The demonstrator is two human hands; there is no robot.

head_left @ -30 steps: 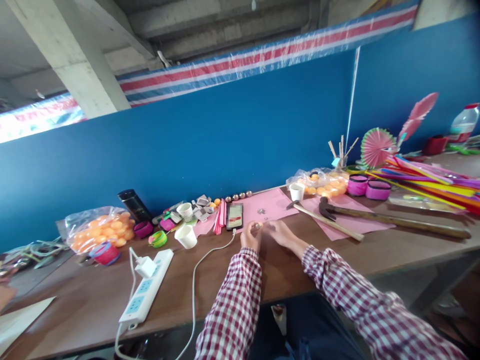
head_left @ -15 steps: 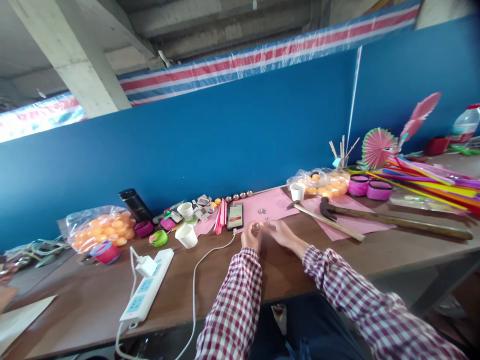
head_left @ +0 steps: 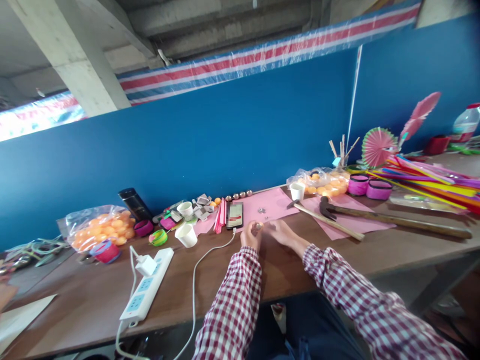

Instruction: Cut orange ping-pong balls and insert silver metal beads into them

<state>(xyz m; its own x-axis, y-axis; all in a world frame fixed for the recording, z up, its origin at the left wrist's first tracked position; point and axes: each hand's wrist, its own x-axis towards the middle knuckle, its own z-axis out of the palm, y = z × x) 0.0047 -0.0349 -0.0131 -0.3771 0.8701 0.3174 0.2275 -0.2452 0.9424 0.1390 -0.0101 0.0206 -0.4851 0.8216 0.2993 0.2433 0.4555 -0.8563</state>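
Observation:
My left hand (head_left: 251, 236) is closed, fingertips pinched round a small shiny piece (head_left: 258, 227) too small to name. Close beside it on the right hovers my right hand (head_left: 283, 234), its fingertips smeared by motion, so any small thing in them is hidden. Both hands are over the near edge of a pink paper sheet (head_left: 279, 202). Just beyond them, several tiny silvery metal bits (head_left: 261, 210) lie on that sheet. A phone (head_left: 235, 216) with a white cable plugged in rests to the left of my left hand.
Two hammers, one small (head_left: 330, 221) and one larger (head_left: 397, 221), lie to the right. A white power strip (head_left: 148, 287), paper cups (head_left: 186, 235) and a bag of orange balls (head_left: 101, 230) stand left. Steel balls (head_left: 242, 194) line the back. A blue partition (head_left: 240, 140) rises behind.
Both hands stay in nearly the same place. The right fingertips are blurred in both frames, and the things on the table have not moved.

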